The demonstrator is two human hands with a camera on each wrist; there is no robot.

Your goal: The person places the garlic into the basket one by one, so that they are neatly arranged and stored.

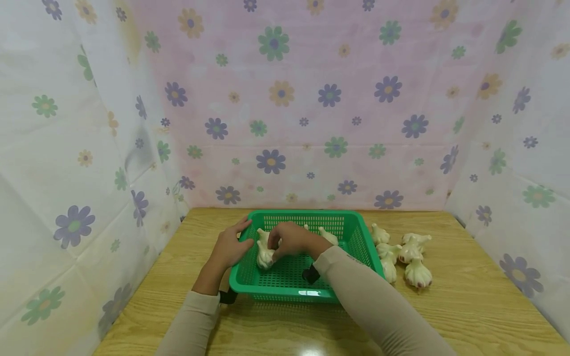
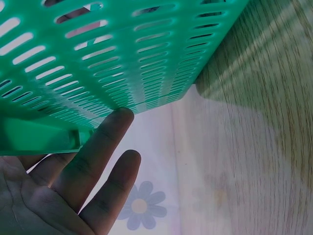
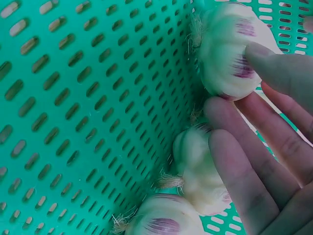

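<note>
A green plastic basket (image 1: pixel 307 292) with slotted walls stands on the table. My left hand (image 1: pixel 229 245) holds its left rim, thumb over the edge; in the left wrist view, straight fingers (image 2: pixel 93 166) lie under the rim along the outer wall. Inside the basket my right hand (image 1: pixel 291 240) grips a garlic bulb (image 3: pixel 232 51), thumb on its purple-streaked side. Two more bulbs (image 3: pixel 164 215) lie below it against the slotted wall in the right wrist view. From the head, one bulb (image 1: pixel 265 258) shows at the basket's left and another (image 1: pixel 328 236) toward the back right.
Several garlic bulbs (image 1: pixel 417 273) lie on the wooden table (image 1: pixel 472 306) right of the basket, some close against its wall. A flowered cloth (image 1: pixel 311 104) hangs behind the table and along both sides. Dark wrist devices (image 1: pixel 311 273) sit at the sleeves.
</note>
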